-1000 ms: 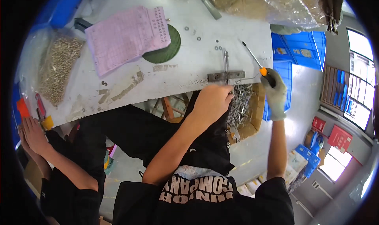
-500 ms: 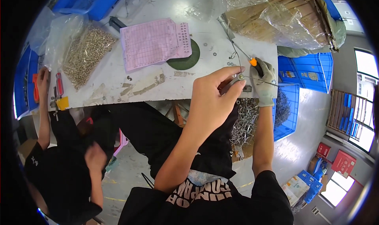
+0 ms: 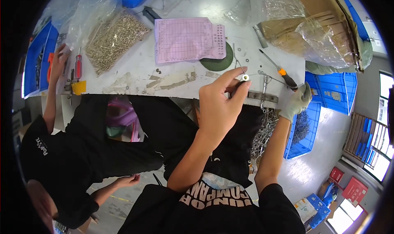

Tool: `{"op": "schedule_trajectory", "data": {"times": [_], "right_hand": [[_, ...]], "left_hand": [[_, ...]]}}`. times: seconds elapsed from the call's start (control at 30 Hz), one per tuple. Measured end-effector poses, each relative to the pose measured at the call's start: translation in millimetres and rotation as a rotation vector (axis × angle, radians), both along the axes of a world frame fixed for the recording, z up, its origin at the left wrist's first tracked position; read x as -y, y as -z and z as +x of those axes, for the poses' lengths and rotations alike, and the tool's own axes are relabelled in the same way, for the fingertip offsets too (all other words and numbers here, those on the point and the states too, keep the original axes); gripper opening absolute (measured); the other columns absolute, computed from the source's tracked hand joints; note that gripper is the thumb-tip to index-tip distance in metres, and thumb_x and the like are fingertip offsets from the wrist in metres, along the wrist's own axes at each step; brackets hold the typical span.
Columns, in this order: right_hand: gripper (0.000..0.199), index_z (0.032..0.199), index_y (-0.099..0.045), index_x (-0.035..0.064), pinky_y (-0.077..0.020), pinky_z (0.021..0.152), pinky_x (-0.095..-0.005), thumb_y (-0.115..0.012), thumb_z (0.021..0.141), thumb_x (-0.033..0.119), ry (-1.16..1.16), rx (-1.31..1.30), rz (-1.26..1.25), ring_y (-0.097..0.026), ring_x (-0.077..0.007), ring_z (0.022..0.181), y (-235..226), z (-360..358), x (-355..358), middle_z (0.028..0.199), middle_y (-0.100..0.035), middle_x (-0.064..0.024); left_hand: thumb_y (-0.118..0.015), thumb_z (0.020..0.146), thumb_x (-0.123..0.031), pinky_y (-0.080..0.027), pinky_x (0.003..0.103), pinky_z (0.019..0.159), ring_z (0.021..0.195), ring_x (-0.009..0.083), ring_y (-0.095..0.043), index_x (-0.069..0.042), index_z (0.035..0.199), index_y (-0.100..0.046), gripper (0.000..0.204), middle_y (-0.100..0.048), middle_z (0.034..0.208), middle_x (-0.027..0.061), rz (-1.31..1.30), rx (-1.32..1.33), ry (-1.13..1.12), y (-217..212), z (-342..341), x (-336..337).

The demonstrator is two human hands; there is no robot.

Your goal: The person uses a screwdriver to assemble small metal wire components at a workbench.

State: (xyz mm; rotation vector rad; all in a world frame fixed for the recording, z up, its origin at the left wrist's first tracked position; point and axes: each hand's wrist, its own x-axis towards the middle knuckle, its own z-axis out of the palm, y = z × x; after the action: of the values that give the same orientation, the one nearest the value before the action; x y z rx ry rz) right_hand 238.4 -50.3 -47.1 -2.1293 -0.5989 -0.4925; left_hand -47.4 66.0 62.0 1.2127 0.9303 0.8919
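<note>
My bare left hand [image 3: 221,106] is raised over the near edge of the white table [image 3: 135,69], pinching a small silvery washer [image 3: 245,77] between thumb and forefinger. A flat metal bracket [image 3: 262,96] lies on the table edge just right of those fingertips. My right hand [image 3: 297,102], in a grey glove, sits at the table's right corner, curled around the black end of an orange-and-black screwdriver [image 3: 281,72] whose shaft points up and left across the table.
A pink sheet [image 3: 186,39] covers a dark green disc [image 3: 219,59]. A clear bag of screws [image 3: 111,39] lies left. A co-worker's hand [image 3: 59,61] rests by a red screwdriver [image 3: 78,65]. Cardboard box [image 3: 316,24] at the back right; blue crates [image 3: 312,119] below.
My left hand has come off the bracket and now holds a washer up at its fingertips. My gloved right hand has stayed at the table corner with the screwdriver.
</note>
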Motion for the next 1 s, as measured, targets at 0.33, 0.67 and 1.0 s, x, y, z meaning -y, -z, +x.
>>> {"op": "schedule_trajectory", "data": {"times": [0.33,0.67,1.0], "right_hand": [[0.040,0.116,-0.069,-0.0023,-0.0495,0.090,-0.0346,-0.061,0.098,0.033,0.224,-0.188,-0.116,-0.065,-0.0275,0.098,10.4,-2.1,-10.2,0.111,-0.072,-0.0177],[0.044,0.128,-0.061,0.0021,-0.0505,0.096,-0.0410,-0.061,0.097,0.033,0.071,0.056,-0.514,-0.062,-0.0378,0.112,2.8,-5.1,5.2,0.125,-0.065,-0.0195],[0.058,0.124,-0.067,0.0003,-0.0495,0.095,-0.0417,-0.051,0.100,0.050,0.160,-0.236,-0.325,-0.063,-0.0387,0.110,-2.2,11.1,3.0,0.125,-0.066,-0.0211]], "left_hand": [[-0.073,0.088,-0.001,-0.051,0.022,0.066,0.069,0.0080,-0.062,0.009,0.119,-0.066,0.034,-0.071,0.082,0.0074,-0.106,0.183,-0.331,2.6,-25.9,-29.0],[-0.067,0.095,-0.013,-0.047,0.025,0.066,0.066,0.0081,-0.055,0.002,0.123,-0.063,0.032,-0.060,0.074,0.0006,-0.437,0.532,-0.269,37.4,-60.7,-51.9],[-0.055,0.100,-0.032,-0.049,0.033,0.073,0.071,0.0155,-0.053,-0.006,0.145,-0.039,0.054,-0.059,0.092,0.0044,-0.614,1.116,-0.279,77.1,-110.8,-62.5]]}}
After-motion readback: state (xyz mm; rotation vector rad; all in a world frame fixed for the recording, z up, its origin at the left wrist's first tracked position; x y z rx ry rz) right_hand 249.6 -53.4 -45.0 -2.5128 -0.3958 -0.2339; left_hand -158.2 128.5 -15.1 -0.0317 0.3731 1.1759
